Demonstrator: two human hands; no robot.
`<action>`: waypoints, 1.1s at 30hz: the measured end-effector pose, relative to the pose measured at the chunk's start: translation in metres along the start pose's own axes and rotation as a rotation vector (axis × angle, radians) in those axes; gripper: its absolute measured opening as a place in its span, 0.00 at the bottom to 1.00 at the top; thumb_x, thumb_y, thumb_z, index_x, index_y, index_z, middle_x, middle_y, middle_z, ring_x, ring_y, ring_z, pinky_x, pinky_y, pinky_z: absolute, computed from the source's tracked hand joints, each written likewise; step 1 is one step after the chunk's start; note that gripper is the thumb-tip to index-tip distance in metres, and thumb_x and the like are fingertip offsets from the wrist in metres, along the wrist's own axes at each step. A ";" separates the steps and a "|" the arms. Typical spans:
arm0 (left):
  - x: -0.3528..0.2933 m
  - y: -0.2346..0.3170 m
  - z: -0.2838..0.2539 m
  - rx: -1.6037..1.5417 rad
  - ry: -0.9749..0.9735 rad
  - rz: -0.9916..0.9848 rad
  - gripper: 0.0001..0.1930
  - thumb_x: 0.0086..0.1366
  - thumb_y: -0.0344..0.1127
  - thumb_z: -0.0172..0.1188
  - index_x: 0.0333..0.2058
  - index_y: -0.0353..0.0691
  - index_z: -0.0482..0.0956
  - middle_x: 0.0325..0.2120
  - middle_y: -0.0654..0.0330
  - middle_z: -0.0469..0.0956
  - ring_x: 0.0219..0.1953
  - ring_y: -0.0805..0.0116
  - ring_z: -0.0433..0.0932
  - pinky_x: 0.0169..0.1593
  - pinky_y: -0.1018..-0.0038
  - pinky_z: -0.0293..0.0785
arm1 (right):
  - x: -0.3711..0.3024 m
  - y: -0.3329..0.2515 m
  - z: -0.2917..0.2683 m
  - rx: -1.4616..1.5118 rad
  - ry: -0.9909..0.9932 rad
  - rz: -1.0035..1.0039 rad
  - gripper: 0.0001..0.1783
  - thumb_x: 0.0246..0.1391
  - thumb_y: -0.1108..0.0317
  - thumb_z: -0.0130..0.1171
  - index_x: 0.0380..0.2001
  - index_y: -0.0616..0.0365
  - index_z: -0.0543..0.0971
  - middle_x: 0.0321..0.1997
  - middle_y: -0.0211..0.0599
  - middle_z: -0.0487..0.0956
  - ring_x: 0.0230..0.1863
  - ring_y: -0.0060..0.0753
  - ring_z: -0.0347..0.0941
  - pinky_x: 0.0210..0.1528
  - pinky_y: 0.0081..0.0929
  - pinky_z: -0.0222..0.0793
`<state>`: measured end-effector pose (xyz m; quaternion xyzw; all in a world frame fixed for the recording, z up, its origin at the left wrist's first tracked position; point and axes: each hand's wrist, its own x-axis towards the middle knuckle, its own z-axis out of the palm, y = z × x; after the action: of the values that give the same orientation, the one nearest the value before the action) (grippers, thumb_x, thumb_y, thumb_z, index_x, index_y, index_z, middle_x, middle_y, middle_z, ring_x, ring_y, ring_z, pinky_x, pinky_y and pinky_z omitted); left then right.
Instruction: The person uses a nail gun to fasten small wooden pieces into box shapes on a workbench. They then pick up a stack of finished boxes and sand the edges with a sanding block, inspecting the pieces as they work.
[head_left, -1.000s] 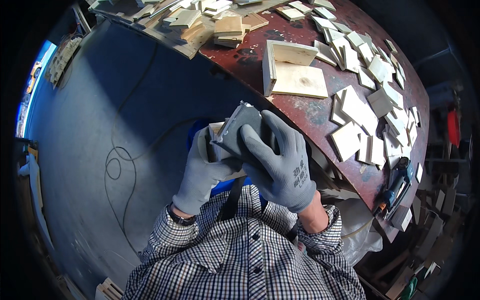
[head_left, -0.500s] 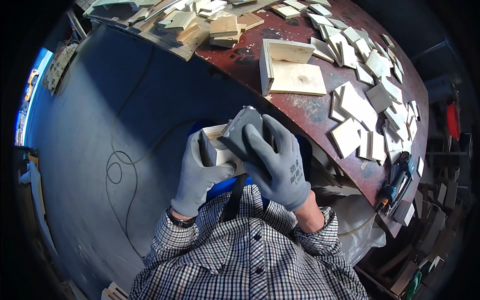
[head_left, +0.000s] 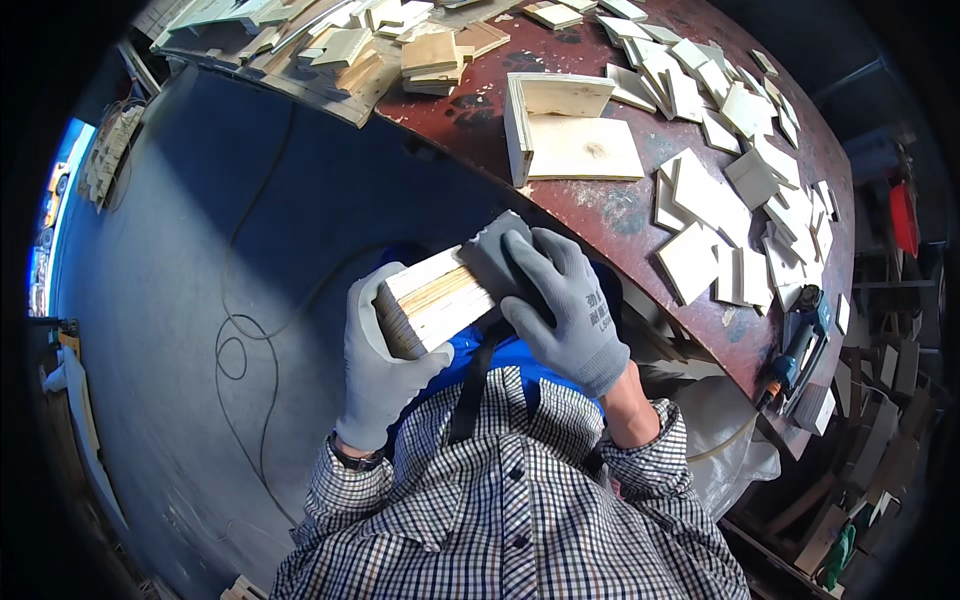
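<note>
Plainly, the left hand (head_left: pixel 376 375) clasps a wood stack (head_left: pixel 437 300) — the right hand (head_left: pixel 572 325), a dark grey block (head_left: pixel 495 258).

This was a woodworking shop by every sign. Pale cut boards (head_left: pixel 710 200) lay strewn over the stained red bench (head_left: pixel 735 345), pale flecks among them, with a blue-and-black handheld tool (head_left: pixel 803 335) near its edge. A layered wood block (head_left: pixel 435 305) was held beside it. Offcuts (head_left: pixel 875 445) crowded the lower right, and a dark line, cable or hose, looped across the grey floor (head_left: pixel 150 380).
</note>
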<state>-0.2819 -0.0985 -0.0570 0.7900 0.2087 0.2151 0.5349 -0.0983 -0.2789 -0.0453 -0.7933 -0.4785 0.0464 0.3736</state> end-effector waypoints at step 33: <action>0.018 0.001 -0.004 0.026 0.075 0.087 0.45 0.49 0.22 0.77 0.66 0.40 0.65 0.59 0.54 0.70 0.63 0.59 0.74 0.67 0.62 0.74 | -0.031 -0.046 -0.010 0.117 0.059 -0.013 0.40 0.55 0.60 0.70 0.71 0.57 0.72 0.71 0.65 0.67 0.67 0.63 0.69 0.69 0.54 0.63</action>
<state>-0.2694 -0.0860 -0.0523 0.7965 0.1969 0.2651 0.5065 -0.1444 -0.2971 -0.0179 -0.7682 -0.4688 0.0485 0.4334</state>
